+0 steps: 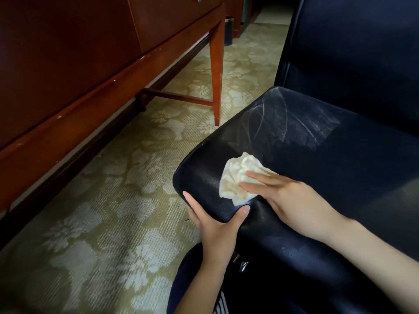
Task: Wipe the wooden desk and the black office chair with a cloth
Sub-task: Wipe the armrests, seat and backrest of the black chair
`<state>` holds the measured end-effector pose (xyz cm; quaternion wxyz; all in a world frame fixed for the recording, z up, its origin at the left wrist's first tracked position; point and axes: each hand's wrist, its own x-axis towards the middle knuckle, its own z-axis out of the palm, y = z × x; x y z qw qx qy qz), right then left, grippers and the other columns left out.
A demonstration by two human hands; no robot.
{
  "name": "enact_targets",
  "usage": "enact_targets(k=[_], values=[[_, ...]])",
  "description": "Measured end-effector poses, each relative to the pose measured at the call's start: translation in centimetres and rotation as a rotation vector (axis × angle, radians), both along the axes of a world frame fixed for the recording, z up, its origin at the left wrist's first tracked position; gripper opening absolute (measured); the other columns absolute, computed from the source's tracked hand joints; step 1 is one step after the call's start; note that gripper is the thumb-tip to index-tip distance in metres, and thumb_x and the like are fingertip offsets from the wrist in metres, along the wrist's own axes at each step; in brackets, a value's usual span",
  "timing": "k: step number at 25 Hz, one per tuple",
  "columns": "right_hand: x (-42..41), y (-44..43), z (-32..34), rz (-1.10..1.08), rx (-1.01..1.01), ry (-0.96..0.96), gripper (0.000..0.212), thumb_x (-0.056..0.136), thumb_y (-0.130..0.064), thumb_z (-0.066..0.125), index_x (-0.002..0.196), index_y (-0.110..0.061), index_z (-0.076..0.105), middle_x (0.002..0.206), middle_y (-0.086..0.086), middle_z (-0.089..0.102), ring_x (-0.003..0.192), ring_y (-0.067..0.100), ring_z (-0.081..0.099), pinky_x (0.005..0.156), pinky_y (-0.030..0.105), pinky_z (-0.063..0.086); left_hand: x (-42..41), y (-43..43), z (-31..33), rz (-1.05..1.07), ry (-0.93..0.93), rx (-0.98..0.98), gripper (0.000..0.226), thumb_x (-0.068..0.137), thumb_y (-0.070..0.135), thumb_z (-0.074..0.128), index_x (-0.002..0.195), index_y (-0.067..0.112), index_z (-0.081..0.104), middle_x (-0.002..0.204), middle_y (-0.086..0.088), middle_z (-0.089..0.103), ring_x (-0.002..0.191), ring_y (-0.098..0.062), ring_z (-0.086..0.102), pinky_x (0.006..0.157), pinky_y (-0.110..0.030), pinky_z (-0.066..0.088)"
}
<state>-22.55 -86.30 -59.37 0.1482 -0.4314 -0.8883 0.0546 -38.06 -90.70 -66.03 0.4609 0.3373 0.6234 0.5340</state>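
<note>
The black office chair (pixel 317 137) fills the right side, its leather seat showing pale wipe streaks near the back. A crumpled white cloth (pixel 235 177) lies on the seat's front left corner. My right hand (pixel 288 196) presses flat on the cloth with straight fingers. My left hand (pixel 215 225) grips the seat's front edge, thumb on top and fingers round the rim. The wooden desk (pixel 90 71) stands to the left, its dark red-brown front and one leg in view.
Patterned beige carpet (pixel 102 223) covers the floor between desk and chair. A small dark bin (pixel 229 30) stands behind the desk leg. A metal lever (pixel 243 265) sticks out under the seat. My knee in dark cloth (pixel 192 286) is at the bottom.
</note>
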Motion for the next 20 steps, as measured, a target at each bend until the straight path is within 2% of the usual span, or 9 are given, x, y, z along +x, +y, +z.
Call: enact_targets(k=[2,6,9,11,14,18,20], values=[[-0.5,0.7,0.4,-0.014,-0.02,-0.072,0.056,0.087,-0.002,0.057,0.128,-0.04,0.05,0.14,-0.016,0.046,0.116,0.018,0.058,0.069,0.041,0.058,0.2,0.0,0.0,0.009,-0.004,0.001,0.127,0.068,0.023,0.085,0.147,0.042,-0.013,0.158,0.011,-0.009,0.121,0.012,0.01,0.085,-0.001,0.018],[-3.4,4.3,0.9,-0.019,-0.09,-0.119,0.058,0.093,-0.003,0.043,0.138,-0.041,0.042,0.149,-0.014,0.035,0.127,0.019,0.048,0.088,0.042,0.051,0.4,-0.2,0.1,0.039,0.004,0.018,0.126,0.067,0.021,0.085,0.148,0.04,-0.011,0.159,0.007,-0.007,0.126,0.01,0.009,0.089,0.001,0.017],[-6.3,7.4,1.0,-0.032,-0.136,-0.131,0.057,0.095,-0.006,0.039,0.139,-0.042,0.041,0.152,-0.011,0.033,0.131,0.024,0.044,0.097,0.039,0.045,0.5,-0.3,0.1,0.058,0.016,0.023,0.127,0.066,0.021,0.086,0.148,0.038,-0.009,0.159,0.006,-0.004,0.13,0.008,0.01,0.096,-0.007,0.016],[-8.3,8.8,1.1,-0.045,-0.145,-0.144,0.054,0.095,-0.009,0.039,0.137,-0.043,0.044,0.148,-0.009,0.038,0.128,0.025,0.045,0.096,0.041,0.045,0.7,-0.4,0.1,0.075,0.021,0.019,0.127,0.066,0.02,0.086,0.149,0.036,-0.009,0.159,0.006,-0.003,0.13,0.009,0.009,0.092,0.002,0.014],[-11.1,10.1,1.5,-0.108,-0.152,-0.207,0.049,0.094,-0.01,0.042,0.136,-0.034,0.047,0.141,-0.004,0.044,0.128,0.024,0.041,0.094,0.039,0.044,1.2,-0.9,0.0,0.099,0.042,0.011,0.127,0.067,0.021,0.085,0.15,0.033,-0.01,0.158,0.007,-0.005,0.126,0.012,0.005,0.08,0.015,0.006],[-13.6,10.3,1.7,-0.204,-0.098,-0.323,0.045,0.093,-0.01,0.043,0.135,-0.024,0.048,0.131,0.005,0.05,0.122,0.028,0.046,0.086,0.036,0.041,1.7,-1.5,-0.1,0.103,0.009,0.029,0.128,0.067,0.024,0.085,0.148,0.038,-0.013,0.157,0.014,-0.01,0.124,0.017,0.002,0.096,0.0,0.01],[-12.8,8.6,2.0,-0.158,-0.066,-0.264,0.046,0.092,-0.009,0.043,0.134,-0.026,0.05,0.132,0.003,0.051,0.119,0.026,0.048,0.087,0.035,0.042,2.1,-1.9,-0.2,0.126,0.012,0.029,0.128,0.066,0.021,0.085,0.148,0.037,-0.013,0.158,0.011,-0.009,0.123,0.016,0.002,0.091,0.006,0.009]])
